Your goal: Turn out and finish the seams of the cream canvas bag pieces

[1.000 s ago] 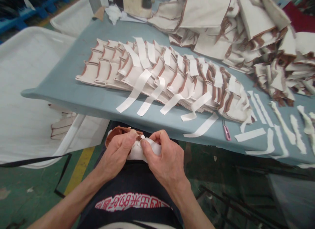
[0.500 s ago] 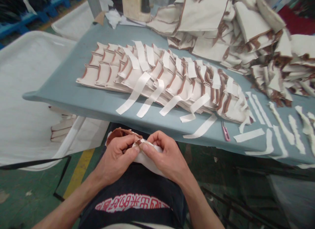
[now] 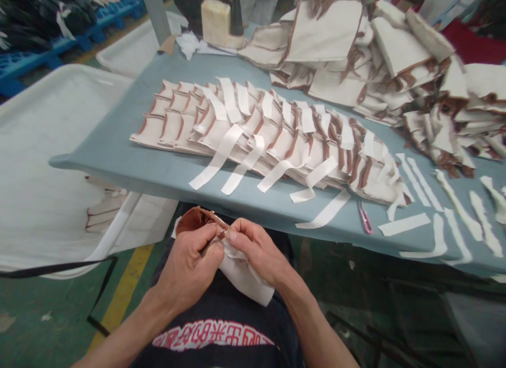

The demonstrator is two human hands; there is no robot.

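A cream fabric piece with brown edging (image 3: 247,278) lies over my lap, below the table's front edge. My left hand (image 3: 193,265) pinches its brown-edged part, and brown material bulges out beyond the fingers. Close beside it, my right hand (image 3: 256,247) grips the same piece, thumb and forefinger closed on the edge. The fingertips of both hands nearly meet. On the table, overlapping rows of cream pieces with brown edges (image 3: 237,131) lie fanned out, with white strips (image 3: 217,157) across them.
A blue-grey table (image 3: 98,131) spans the view ahead. On it are a pink cutter (image 3: 364,218), loose white strips (image 3: 405,224) and a large heap of cream and brown pieces (image 3: 324,30). A white bin (image 3: 43,109) stands at the left, with blue pallets (image 3: 51,51) behind.
My right hand has shifted its hold along the edge, and more of the white fabric now hangs down below the hands. The whole view has shifted slightly.
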